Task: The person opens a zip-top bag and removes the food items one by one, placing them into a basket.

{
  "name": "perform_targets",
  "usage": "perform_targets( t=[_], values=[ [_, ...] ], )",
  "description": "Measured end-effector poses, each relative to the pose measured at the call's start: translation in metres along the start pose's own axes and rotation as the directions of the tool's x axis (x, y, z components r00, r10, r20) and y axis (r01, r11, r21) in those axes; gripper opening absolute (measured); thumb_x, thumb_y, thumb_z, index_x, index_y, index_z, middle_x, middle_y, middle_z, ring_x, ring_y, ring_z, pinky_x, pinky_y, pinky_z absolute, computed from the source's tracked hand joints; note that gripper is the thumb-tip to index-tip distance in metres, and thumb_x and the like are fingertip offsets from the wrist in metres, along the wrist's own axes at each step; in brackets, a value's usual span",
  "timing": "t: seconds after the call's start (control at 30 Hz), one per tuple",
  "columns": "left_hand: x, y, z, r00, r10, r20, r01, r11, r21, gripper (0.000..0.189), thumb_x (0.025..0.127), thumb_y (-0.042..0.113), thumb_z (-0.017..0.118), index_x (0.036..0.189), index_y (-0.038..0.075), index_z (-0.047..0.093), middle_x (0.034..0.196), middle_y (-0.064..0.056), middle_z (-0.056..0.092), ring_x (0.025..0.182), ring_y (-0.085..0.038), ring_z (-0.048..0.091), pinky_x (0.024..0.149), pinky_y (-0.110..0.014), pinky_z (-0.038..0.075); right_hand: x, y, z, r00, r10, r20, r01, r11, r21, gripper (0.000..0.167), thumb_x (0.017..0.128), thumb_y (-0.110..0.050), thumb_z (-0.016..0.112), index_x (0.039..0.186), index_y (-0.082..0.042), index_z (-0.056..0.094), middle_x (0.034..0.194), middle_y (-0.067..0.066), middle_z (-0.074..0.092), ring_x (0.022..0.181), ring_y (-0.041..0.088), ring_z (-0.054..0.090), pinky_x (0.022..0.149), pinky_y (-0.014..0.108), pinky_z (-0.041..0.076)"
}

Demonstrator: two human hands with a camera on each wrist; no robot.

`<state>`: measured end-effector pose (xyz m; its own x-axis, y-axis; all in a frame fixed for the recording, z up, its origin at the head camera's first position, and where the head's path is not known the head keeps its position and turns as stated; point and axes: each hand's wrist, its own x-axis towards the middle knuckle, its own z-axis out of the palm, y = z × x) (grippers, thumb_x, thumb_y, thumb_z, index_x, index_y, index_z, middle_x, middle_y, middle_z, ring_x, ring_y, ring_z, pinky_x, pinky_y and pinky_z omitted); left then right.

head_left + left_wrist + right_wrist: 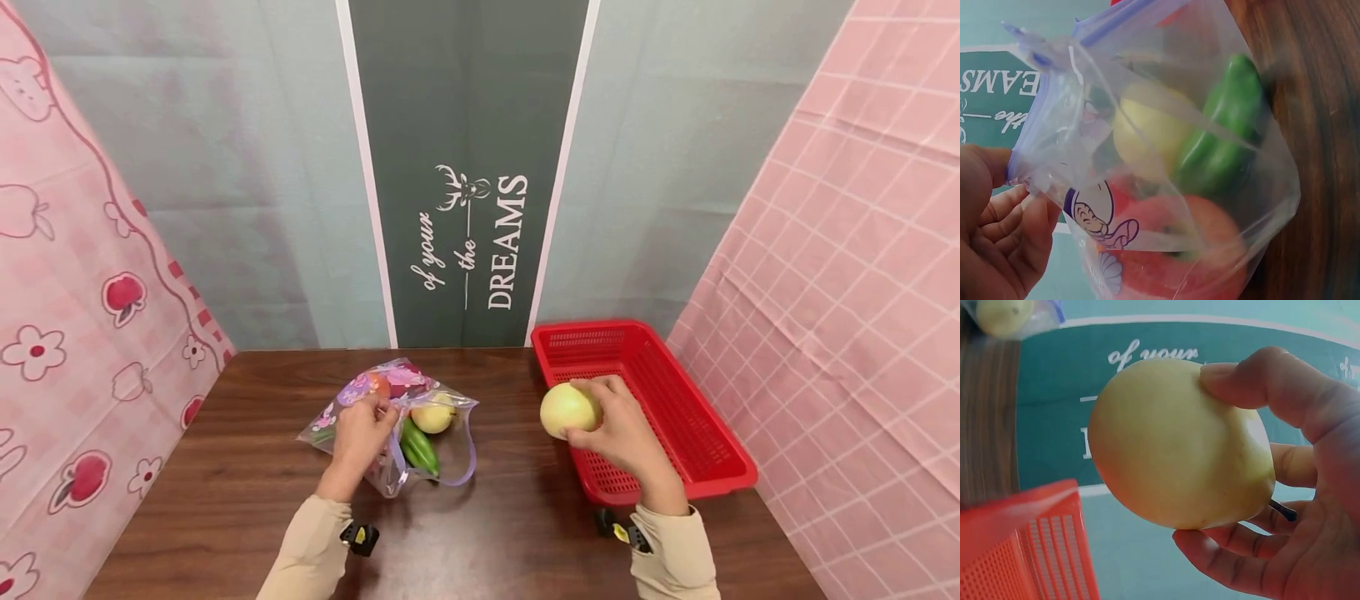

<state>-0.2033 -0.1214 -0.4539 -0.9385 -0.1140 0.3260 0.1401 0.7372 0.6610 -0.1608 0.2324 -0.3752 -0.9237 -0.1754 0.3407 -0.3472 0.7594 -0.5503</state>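
My left hand [360, 437] pinches the purple-trimmed edge of a clear printed plastic bag [405, 375], which rests on the table with its mouth toward the right. Through the plastic I see a yellow pear [432, 417], a long green pepper [1219, 134] and a round red fruit [1210, 265] with a greenish centre, perhaps a tomato or an apple. In my right hand [622, 429] is another pale yellow pear [1179, 444], gripped between thumb and fingers, its dark stem toward the palm. This pear hangs in the air by the left side of a red basket [678, 392].
The red plastic basket has perforated walls and stands at the right of the brown wooden table [517, 533]. Behind the table hangs a grey-green cloth [465, 100] with white lettering. Pink patterned cloths border the left and right sides.
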Motion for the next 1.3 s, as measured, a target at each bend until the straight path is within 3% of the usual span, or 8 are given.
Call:
perform_targets(
  t=[0.17,0.43,0.7,1.0,1.3],
  values=[
    [-0.002,0.002,0.004,1.000,-0.009,-0.010,0.008,0.998,-0.056,0.012,0.078,0.013,0.070,0.071,0.011,0.061,0.056,0.005,0.051,0.052,-0.013,0.047,0.048,-0.031,0.038,0.003,0.010,-0.010,1.000,0.027,0.013,-0.027,0.999,-0.018,0.067,0.059,-0.015,0.086,0.118,-0.003,0.057,0.107,0.011,0.048,0.094,0.028,0.048,0.067,0.045,0.049],
    [-0.003,0.017,0.005,1.000,-0.009,0.011,0.011,0.987,-0.162,0.012,0.080,0.009,0.069,0.072,0.006,0.059,0.054,0.003,0.052,0.039,-0.008,0.048,0.042,-0.027,0.040,0.010,0.028,-0.021,0.998,0.049,0.027,-0.047,0.996,-0.073,0.065,0.062,-0.016,0.085,0.118,0.000,0.057,0.104,0.015,0.048,0.091,0.029,0.047,0.067,0.045,0.047],
    [-0.002,0.016,0.007,1.000,0.012,-0.013,-0.013,0.992,-0.126,0.014,0.077,0.011,0.071,0.070,0.009,0.060,0.056,0.005,0.052,0.049,-0.010,0.047,0.048,-0.029,0.038,0.024,0.053,-0.025,0.997,0.048,0.052,-0.043,0.994,-0.105,0.062,0.063,-0.017,0.084,0.116,0.004,0.058,0.099,0.018,0.049,0.086,0.032,0.049,0.066,0.043,0.043],
    [-0.001,0.001,0.001,1.000,0.012,-0.029,-0.014,0.998,-0.056,0.009,0.075,0.009,0.069,0.071,0.010,0.062,0.056,0.005,0.053,0.053,-0.013,0.048,0.051,-0.032,0.038,0.037,0.083,-0.014,0.998,0.062,0.032,-0.062,0.998,-0.009,0.059,0.065,-0.018,0.084,0.114,0.004,0.059,0.096,0.016,0.053,0.084,0.027,0.047,0.068,0.039,0.041],
    [0.004,-0.001,0.003,1.000,0.026,-0.018,-0.026,0.999,-0.046,0.007,0.074,0.007,0.069,0.072,0.009,0.063,0.057,0.003,0.056,0.052,-0.013,0.050,0.050,-0.033,0.039,0.055,0.106,-0.009,0.984,0.146,0.102,-0.145,0.989,-0.025,0.060,0.068,-0.022,0.082,0.113,0.008,0.058,0.097,0.018,0.061,0.084,0.029,0.050,0.069,0.038,0.040]
  ],
)
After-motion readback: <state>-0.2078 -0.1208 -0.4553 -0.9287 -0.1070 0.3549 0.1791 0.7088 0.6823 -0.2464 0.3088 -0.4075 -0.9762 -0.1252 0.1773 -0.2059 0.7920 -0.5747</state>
